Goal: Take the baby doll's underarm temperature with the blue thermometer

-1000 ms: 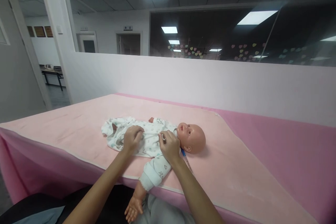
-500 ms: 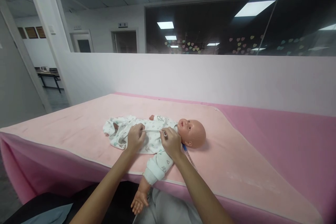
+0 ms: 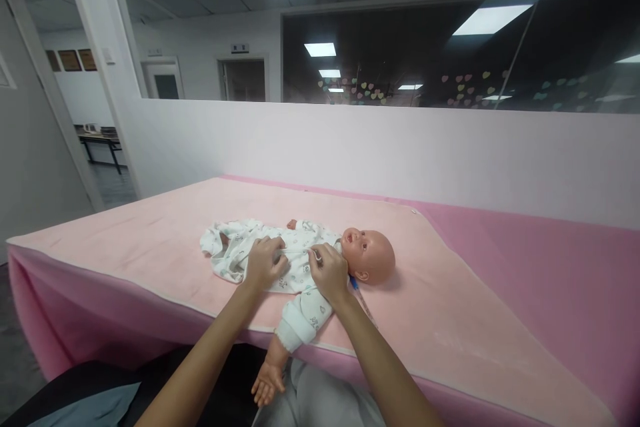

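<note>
A baby doll lies on its back, head to the right, dressed in a white printed garment. Over its chest, a thin white string runs taut between my hands. My left hand is closed at the string's left end, fingers curled over the doll's middle. Pinched fingers of my right hand hold the other end near the doll's neck, where a small white loop shows. The doll's near arm hangs over the table edge. Beside its neck lies a narrow strip with a blue end, partly behind my right wrist.
The doll rests on a light pink cover over a darker pink cloth. A white wall with a window above stands behind the table. At the left are a doorway and a distant desk.
My left hand has turned slightly and shifted a little right, its fingers now more curled. The string between my hands looks thinner. My right hand keeps its place at the doll's chest.
</note>
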`<state>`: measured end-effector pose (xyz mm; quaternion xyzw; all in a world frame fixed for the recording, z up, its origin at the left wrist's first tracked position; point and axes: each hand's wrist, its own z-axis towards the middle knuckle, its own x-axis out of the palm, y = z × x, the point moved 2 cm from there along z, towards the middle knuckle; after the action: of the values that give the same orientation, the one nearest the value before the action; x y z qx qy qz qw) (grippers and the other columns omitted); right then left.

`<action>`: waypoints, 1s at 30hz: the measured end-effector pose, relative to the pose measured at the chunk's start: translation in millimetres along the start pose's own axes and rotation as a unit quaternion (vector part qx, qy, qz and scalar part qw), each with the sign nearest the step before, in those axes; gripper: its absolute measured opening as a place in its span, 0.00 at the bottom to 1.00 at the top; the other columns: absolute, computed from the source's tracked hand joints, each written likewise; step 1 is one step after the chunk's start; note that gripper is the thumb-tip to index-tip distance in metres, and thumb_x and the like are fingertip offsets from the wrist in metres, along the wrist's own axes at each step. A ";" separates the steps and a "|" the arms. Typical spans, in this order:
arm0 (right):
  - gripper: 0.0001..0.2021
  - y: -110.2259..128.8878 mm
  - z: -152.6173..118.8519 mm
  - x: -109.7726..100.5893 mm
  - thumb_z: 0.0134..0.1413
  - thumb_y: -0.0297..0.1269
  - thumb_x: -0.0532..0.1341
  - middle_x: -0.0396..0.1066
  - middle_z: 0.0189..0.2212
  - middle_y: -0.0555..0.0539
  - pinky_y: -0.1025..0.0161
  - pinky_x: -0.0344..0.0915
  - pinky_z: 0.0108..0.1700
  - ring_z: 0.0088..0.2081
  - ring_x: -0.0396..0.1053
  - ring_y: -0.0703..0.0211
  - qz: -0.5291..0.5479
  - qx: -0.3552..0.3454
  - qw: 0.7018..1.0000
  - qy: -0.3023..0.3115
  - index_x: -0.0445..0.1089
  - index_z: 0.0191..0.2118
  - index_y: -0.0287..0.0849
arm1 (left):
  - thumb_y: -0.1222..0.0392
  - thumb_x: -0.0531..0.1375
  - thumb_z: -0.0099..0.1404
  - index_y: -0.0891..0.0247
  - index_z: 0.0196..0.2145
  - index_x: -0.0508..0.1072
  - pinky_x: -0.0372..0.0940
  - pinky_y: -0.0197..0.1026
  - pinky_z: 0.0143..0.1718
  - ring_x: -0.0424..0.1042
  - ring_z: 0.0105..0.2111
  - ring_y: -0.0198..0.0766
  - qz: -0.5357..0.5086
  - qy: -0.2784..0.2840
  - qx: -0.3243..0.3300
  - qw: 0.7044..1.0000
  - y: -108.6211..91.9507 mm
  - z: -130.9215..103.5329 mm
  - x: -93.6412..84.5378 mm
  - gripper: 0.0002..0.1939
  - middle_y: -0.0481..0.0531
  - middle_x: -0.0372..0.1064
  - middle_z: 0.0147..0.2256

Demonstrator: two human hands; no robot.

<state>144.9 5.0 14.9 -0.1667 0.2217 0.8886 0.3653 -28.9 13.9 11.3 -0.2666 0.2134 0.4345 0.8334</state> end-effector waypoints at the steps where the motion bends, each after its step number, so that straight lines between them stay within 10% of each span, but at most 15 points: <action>1: 0.10 0.1 0.1 -0.3 0.57 0.37 0.52 0.69 0.25 0.49 0.67 0.55 0.29 0.27 0.65 0.63 0.000 -0.001 1.000 0.001 0.68 0.30 0.42 | 0.64 0.52 0.50 0.60 0.27 0.63 0.55 0.45 0.35 0.63 0.28 0.42 0.001 0.006 0.008 1.000 -1.7 0.2 -1.0 0.04 0.50 0.65 0.25; 30: 0.10 -0.3 -0.2 -0.2 0.57 0.37 0.52 0.70 0.27 0.49 0.68 0.56 0.30 0.28 0.66 0.63 0.010 0.005 1.000 -0.003 0.69 0.31 0.42 | 0.64 0.48 0.61 0.62 0.30 0.65 0.61 0.42 0.35 0.67 0.31 0.40 -0.042 -0.067 -0.026 0.997 -3.0 -0.4 0.9 0.07 0.52 0.68 0.28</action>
<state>145.3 5.1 14.7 -0.1600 0.2266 0.8917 0.3577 -26.0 12.7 11.2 -0.2676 0.1345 0.4214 0.8560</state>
